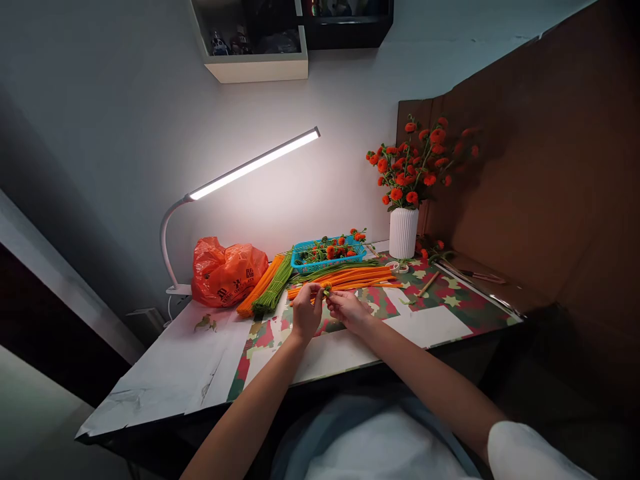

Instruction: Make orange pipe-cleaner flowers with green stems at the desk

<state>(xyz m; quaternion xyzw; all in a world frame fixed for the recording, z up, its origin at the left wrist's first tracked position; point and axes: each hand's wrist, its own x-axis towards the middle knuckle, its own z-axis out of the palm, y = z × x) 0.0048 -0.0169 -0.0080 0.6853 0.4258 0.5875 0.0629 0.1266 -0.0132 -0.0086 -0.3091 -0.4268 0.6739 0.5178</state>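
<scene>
Both hands meet over the middle of the table, around a small green piece of fuzzy stem material. My left hand is closed on its left side, thumb and fingers pinched. From the right, my right hand pinches the same piece with its fingertips. Just behind the hands lie loose orange stems and some green ones. Further back stands a blue basket holding green stems with small orange flowers. Bundles of orange stems and green stems lie to the left.
An orange plastic bag sits beside a lit desk lamp. A white ribbed vase of orange flowers stands at the back right. Near it are a tape roll, a thin stick and pliers. Brown cardboard rises at right.
</scene>
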